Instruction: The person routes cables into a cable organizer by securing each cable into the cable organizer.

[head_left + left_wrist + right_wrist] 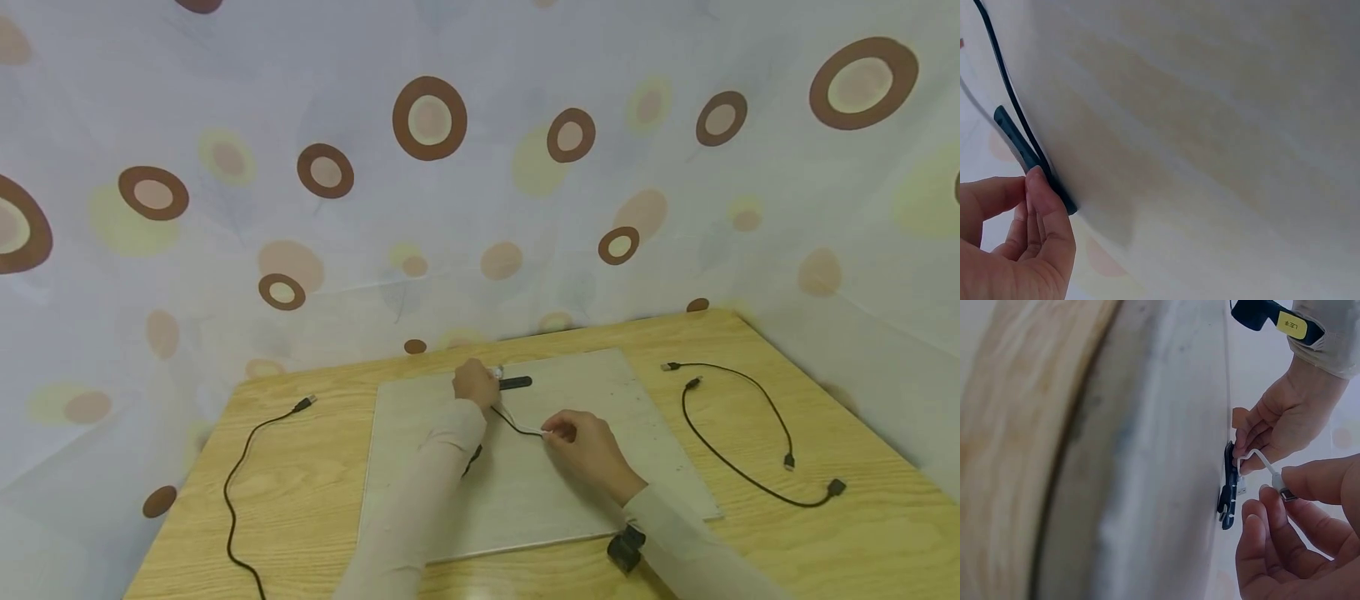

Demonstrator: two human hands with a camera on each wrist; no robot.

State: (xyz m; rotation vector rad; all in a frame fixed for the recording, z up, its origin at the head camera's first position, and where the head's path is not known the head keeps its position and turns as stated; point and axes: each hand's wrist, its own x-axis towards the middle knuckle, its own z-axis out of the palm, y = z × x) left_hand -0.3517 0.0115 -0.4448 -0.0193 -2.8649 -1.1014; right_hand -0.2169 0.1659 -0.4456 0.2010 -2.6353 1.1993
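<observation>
Above the pale board (525,492) on the worktop (315,483), a white cable (1264,460) is pinched near one end by the left hand (476,382), beside a dark strip (516,383), and at its other end's plug (1279,481) by the right hand (588,446) (presumably so both ends are kept steady).

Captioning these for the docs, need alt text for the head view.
A person's right hand pinches a white cable by its end over a pale board on a wooden table; the left hand is at a black bar. One black cable lies left of the board, two more cables right.
</observation>
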